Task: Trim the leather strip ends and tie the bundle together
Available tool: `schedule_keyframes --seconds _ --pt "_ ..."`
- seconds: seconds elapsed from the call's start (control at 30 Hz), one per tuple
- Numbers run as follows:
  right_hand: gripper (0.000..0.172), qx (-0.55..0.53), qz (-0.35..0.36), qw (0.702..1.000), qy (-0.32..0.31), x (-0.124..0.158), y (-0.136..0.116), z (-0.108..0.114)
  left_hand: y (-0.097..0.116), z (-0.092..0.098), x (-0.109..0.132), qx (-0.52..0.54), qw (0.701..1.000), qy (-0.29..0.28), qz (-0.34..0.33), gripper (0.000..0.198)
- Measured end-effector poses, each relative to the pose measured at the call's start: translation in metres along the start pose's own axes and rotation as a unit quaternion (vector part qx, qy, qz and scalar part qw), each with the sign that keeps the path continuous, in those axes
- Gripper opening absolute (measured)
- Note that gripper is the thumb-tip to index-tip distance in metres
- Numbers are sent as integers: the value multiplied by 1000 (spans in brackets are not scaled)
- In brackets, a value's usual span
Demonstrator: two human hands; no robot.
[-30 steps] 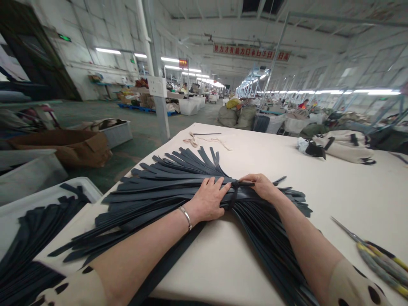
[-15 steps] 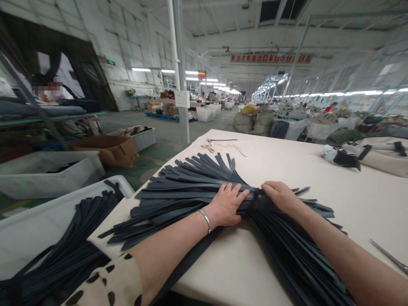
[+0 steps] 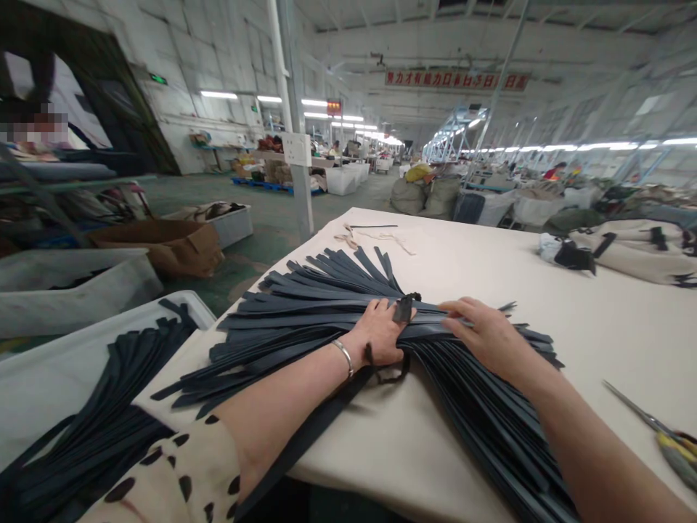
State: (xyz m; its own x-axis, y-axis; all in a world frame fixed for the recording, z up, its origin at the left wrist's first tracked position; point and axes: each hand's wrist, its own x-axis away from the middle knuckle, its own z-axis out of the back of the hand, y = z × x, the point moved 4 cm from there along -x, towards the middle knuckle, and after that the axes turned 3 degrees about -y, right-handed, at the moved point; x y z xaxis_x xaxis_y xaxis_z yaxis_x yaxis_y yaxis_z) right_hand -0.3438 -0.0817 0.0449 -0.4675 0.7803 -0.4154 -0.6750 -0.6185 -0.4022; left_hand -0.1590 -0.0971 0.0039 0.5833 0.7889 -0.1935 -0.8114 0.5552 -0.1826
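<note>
A fanned bundle of long dark blue-grey strips lies across the cream tabletop, its near right part hanging over the edge. My left hand rests palm down on the middle of the bundle, fingers stretched over the strips. A black tie lies loose across those fingers, and its end dangles by the wrist. Just right of it my right hand hovers at the strips with fingers apart and a little bent; the fingertips are blurred. I see nothing held in it.
Scissors with yellow-and-grey handles lie at the right. Cream cord is at the table's far corner. Cream fabric pieces sit at the far right. A white bin with more dark strips stands left of the table.
The black tie, earlier tight around the bundle at my right hand, is now loose over my left hand. My right hand has opened and lifted off it. The view has shifted slightly.
</note>
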Motion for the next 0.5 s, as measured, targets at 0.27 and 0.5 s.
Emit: schedule_keyframes --seconds 0.27,0.5 --pt "48 -3 -8 997 -71 -84 44 -63 3 3 3 -15 1000 18 3 76" --pt "14 -142 -85 986 -31 -122 54 -56 3 -1 2 -5 999 31 12 78"
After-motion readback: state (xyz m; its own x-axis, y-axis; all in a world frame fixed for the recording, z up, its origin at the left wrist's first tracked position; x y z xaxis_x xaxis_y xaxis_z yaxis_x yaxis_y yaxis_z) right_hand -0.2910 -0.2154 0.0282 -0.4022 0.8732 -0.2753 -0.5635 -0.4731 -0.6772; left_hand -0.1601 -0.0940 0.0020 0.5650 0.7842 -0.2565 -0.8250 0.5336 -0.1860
